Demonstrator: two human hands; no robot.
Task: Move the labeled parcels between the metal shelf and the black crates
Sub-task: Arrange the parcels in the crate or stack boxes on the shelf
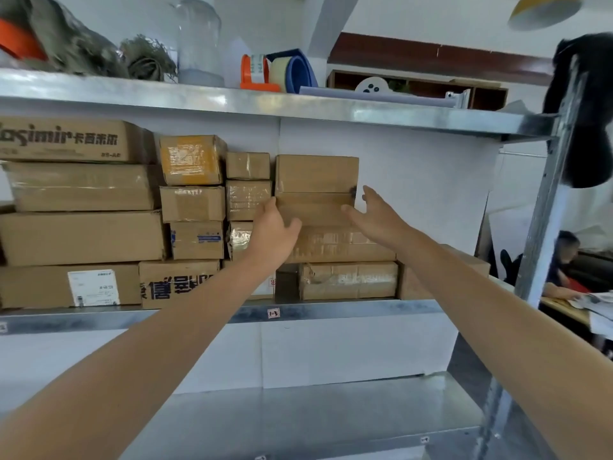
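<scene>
Several brown cardboard parcels fill the middle tier of the metal shelf (pixel 348 308). On the right, two stacked parcels (pixel 316 190) sit on top of a wider taped parcel (pixel 338 245). My left hand (pixel 273 232) is at the left edge of the lower of the two stacked parcels, with its fingers spread. My right hand (pixel 374 214) hovers at that parcel's right edge, fingers apart, and neither hand clearly grips anything. A parcel with a white label (pixel 94 287) lies at the bottom left. No black crate is in view.
The top tier (pixel 232 102) holds tape rolls (pixel 265 69), a clear jar and bundled cloth. The lower tier (pixel 298 419) is bare metal. The shelf's upright post (pixel 547 200) stands at right, and a seated person (pixel 564 263) is behind it at a desk.
</scene>
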